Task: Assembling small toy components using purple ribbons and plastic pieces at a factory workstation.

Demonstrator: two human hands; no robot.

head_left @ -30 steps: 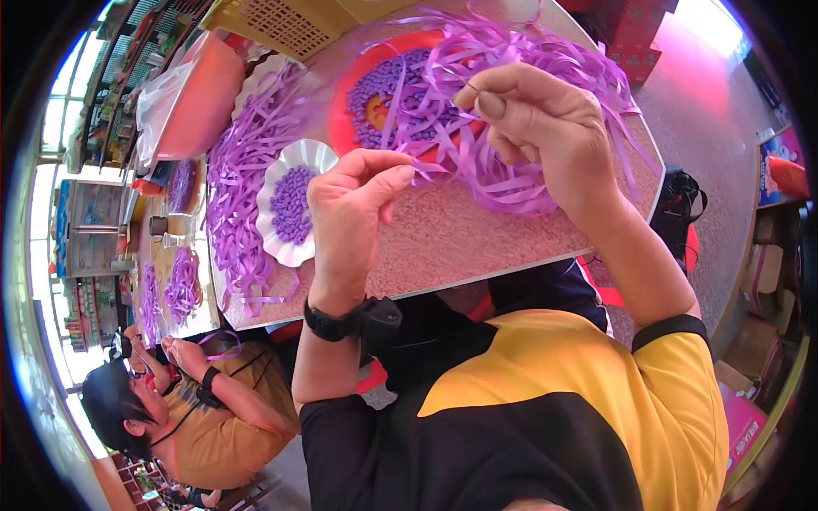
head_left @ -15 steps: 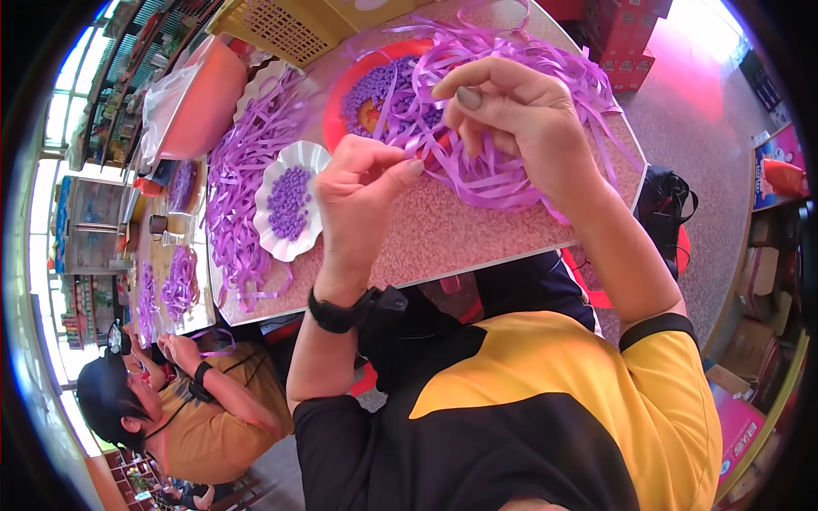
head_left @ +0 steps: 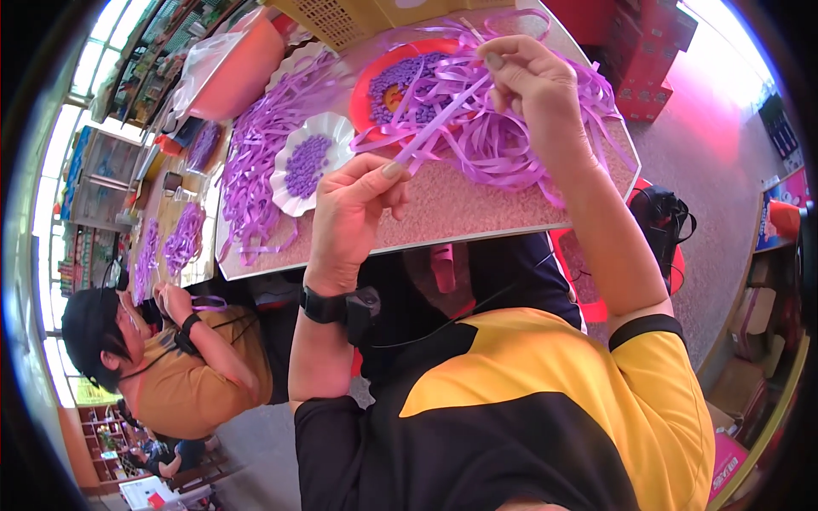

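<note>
A purple ribbon point(head_left: 445, 119) is stretched slantwise between my two hands above the table. Thumb and finger of my left hand point(head_left: 356, 200) pinch its lower end, near the table's front edge. Farther up and to the right, my right hand point(head_left: 538, 89) is closed on the other end. Beneath the ribbon stands a red plate point(head_left: 361, 95) with small purple beads point(head_left: 400, 78) in it. A loose heap of purple ribbons point(head_left: 503, 162) covers the plate's right side. Left of the plate, a white scalloped dish point(head_left: 339, 136) holds more purple beads point(head_left: 307, 166).
Another ribbon pile point(head_left: 256, 157) hangs over the table's left part. A yellow basket point(head_left: 341, 25) and a pink tub point(head_left: 243, 72) stand at the back. At the left, a co-worker point(head_left: 187, 366) handles ribbon at another table. A black bag point(head_left: 658, 217) rests on a red stool at right.
My hands have drawn apart, the left lower and the right higher, and the ribbon between them is now pulled straight. The whole view has shifted slightly.
</note>
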